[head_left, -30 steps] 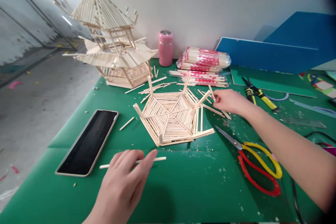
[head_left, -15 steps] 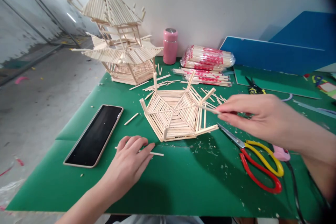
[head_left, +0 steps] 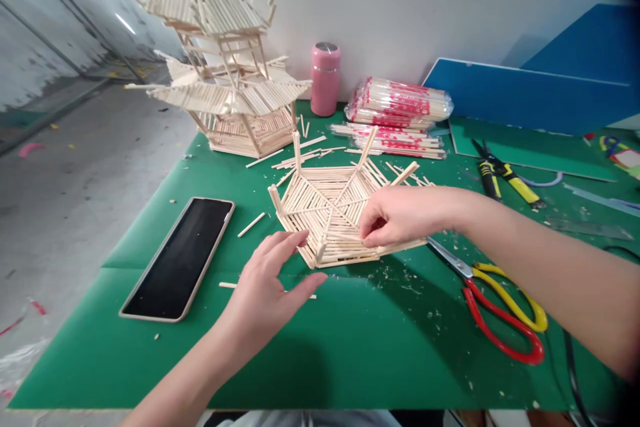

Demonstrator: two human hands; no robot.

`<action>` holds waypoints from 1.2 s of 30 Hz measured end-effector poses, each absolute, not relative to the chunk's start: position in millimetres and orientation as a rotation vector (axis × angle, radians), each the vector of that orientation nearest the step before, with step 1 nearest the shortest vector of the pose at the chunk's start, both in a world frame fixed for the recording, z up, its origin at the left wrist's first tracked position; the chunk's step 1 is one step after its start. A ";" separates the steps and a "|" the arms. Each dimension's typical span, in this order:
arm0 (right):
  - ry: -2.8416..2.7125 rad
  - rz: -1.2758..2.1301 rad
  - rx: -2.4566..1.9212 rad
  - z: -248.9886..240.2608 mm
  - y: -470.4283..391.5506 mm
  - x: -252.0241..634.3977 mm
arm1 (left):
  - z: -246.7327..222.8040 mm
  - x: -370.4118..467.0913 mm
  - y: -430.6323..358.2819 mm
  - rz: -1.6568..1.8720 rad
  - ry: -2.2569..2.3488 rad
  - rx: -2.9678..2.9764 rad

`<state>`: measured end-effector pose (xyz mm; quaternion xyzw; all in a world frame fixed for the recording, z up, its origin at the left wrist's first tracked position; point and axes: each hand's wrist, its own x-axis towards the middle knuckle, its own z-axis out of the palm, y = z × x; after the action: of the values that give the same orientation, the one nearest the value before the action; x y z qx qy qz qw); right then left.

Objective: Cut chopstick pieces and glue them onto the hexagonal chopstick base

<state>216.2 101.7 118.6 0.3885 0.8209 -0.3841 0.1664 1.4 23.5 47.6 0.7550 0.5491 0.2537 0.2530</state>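
Note:
A hexagonal base of thin wooden sticks [head_left: 325, 190], with upright posts at its corners, sits in the middle of the table. My right hand [head_left: 395, 217] is over its right side, thumb and fingers pinched on a thin wooden stick [head_left: 345, 236] that points left across the front part. My left hand [head_left: 273, 273] is open, fingers and thumb spread, near the front left corner of the base. Beneath it a loose wooden stick [head_left: 228, 285] lies on the green table, partly covered by the hand.
At the back left stands a stick-built pagoda [head_left: 225, 87], beside a pink flask [head_left: 325, 80]. Packs of chopsticks [head_left: 400, 103] lie behind the base. A phone [head_left: 177, 260] rests at left; scissors [head_left: 480, 290] and pliers [head_left: 505, 173] at right. Blue boards [head_left: 525, 100] lean behind.
My right hand has moved left and inward with its stick, over the base. My left hand has lifted off the loose stick, opened and moved toward the base. The view has shifted slightly.

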 end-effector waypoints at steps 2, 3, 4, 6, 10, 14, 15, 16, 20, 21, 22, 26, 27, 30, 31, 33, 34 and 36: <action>2.277 -1.139 1.084 116.2 103.6 214.5 | 42.5 5.4 25.3 0.674 1.483 2.038; 2.262 -1.156 1.075 114.6 104.5 214.2 | 40.3 6.9 26.4 0.680 1.473 2.039; 2.255 -1.164 1.064 112.9 105.4 214.2 | 38.5 8.2 27.6 0.692 1.458 2.044; 2.257 -1.155 1.027 109.2 107.5 214.3 | 35.9 10.4 29.8 0.725 1.432 2.058; 2.256 -1.131 0.933 101.8 111.9 213.2 | 32.0 13.9 32.5 0.840 1.350 2.080; 2.235 -1.117 0.901 97.4 115.0 210.5 | 26.9 14.6 32.8 0.903 1.236 2.048; 2.235 -1.109 0.901 97.1 115.5 210.1 | 25.6 14.1 32.7 0.906 1.218 2.032; 2.237 -1.101 0.903 97.2 115.9 209.9 | 24.4 13.5 32.7 0.909 1.203 2.014; 2.245 -1.099 0.908 98.4 117.0 210.8 | 21.7 11.9 33.4 0.907 1.161 1.968; 2.241 -1.102 0.908 98.7 117.2 211.3 | 21.5 12.0 33.7 0.893 1.158 1.959; 2.237 -1.108 0.907 98.9 117.4 211.8 | 21.4 12.2 34.0 0.877 1.156 1.950; 2.254 -1.108 0.893 99.2 118.2 213.4 | 21.2 12.7 33.9 0.821 1.180 1.914; 2.258 -1.104 0.892 99.2 118.4 213.6 | 21.3 12.5 33.6 0.811 1.190 1.907; 2.270 -1.085 0.868 99.0 118.8 214.1 | 21.9 11.7 32.7 0.831 1.178 1.895; 2.273 -1.083 0.857 98.9 118.8 214.2 | 22.1 11.7 32.5 0.847 1.162 1.895; 2.281 -1.082 0.844 98.7 118.6 214.4 | 22.4 11.8 32.5 0.876 1.130 1.899; 2.284 -1.082 0.841 98.6 118.4 214.4 | 22.4 12.0 32.8 0.883 1.119 1.904; 2.296 -1.081 0.843 98.3 117.9 214.2 | 22.1 12.3 33.4 0.887 1.110 1.913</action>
<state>214.2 117.9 98.3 0.3065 0.8353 -0.3933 0.2316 12.3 33.4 22.1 0.7458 0.4327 0.3456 0.3702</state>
